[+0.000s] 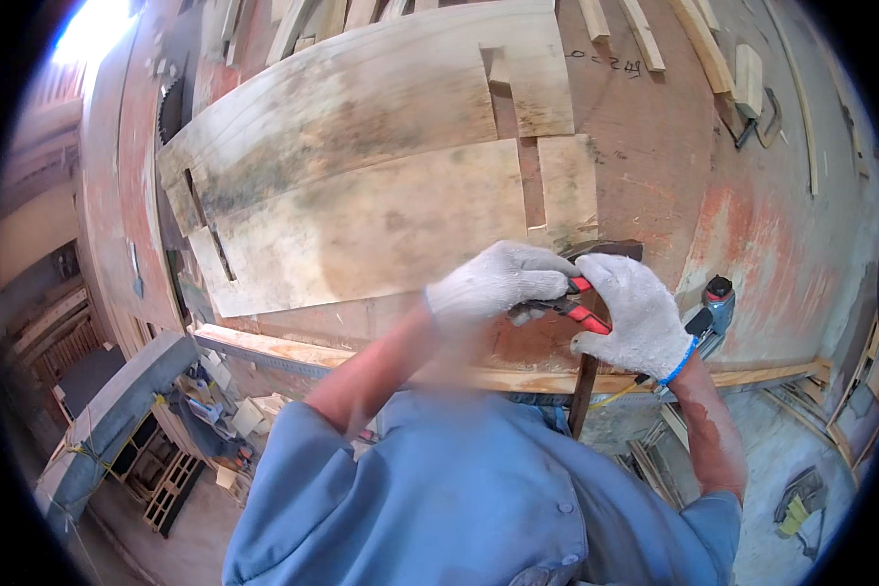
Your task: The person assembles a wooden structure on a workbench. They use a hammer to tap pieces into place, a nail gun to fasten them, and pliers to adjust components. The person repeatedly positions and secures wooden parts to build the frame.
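Note:
Both my hands wear white knitted gloves and meet over the near edge of the workbench. My right hand [640, 308] is closed around the red-and-black handles of what look like pliers [588, 316]. From the other side, my left hand [503, 283] has its fingers curled at the other end of the same tool, whose jaws are hidden. Under and beside the right hand lies a hammer [584, 391]; its dark head shows beyond the glove and its wooden handle points toward me. Left of the hands, two pale, stained wooden panels [361, 225] with cut slots lie side by side.
A blue-and-black power tool [719, 305] stands right of my right hand. Wood strips [643, 34] and a wood block [748, 80] lie at the far side. A circular saw blade [171, 112] shows at left. Offcuts [249, 418] and a grey beam [117, 410] are at lower left.

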`<state>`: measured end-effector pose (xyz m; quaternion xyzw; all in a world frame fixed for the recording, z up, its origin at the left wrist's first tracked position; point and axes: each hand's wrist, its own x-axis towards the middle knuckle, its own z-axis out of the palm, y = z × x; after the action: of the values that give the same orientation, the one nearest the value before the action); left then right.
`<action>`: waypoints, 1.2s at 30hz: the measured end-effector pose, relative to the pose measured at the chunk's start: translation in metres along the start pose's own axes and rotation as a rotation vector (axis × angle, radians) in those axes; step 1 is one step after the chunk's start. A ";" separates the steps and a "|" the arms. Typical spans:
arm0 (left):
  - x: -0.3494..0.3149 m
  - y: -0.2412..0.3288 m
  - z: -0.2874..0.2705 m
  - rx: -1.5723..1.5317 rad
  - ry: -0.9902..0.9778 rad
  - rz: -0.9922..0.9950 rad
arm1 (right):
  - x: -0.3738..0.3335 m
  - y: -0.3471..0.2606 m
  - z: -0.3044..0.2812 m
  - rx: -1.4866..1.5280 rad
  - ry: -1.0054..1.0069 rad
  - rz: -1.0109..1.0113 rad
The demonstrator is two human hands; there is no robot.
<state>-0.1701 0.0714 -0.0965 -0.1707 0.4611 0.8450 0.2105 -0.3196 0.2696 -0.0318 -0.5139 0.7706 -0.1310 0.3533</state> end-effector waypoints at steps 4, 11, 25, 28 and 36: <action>0.018 0.024 0.006 0.226 0.221 -0.016 | -0.011 0.022 0.019 0.080 0.010 0.136; 0.086 -0.018 -0.049 1.477 1.021 0.530 | 0.005 0.050 -0.027 1.420 0.221 0.486; 0.098 -0.027 -0.051 1.493 1.033 0.372 | 0.136 0.161 -0.016 -0.249 0.620 0.231; 0.097 -0.026 -0.051 1.485 1.030 0.358 | 0.152 0.169 -0.017 -0.365 0.713 0.153; 0.097 -0.024 -0.050 1.456 1.023 0.358 | 0.174 0.193 -0.011 -0.544 0.779 -0.019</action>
<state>-0.2358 0.0601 -0.1865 -0.2757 0.9380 0.1855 -0.0984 -0.5012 0.1983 -0.2045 -0.5074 0.8474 -0.1107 -0.1104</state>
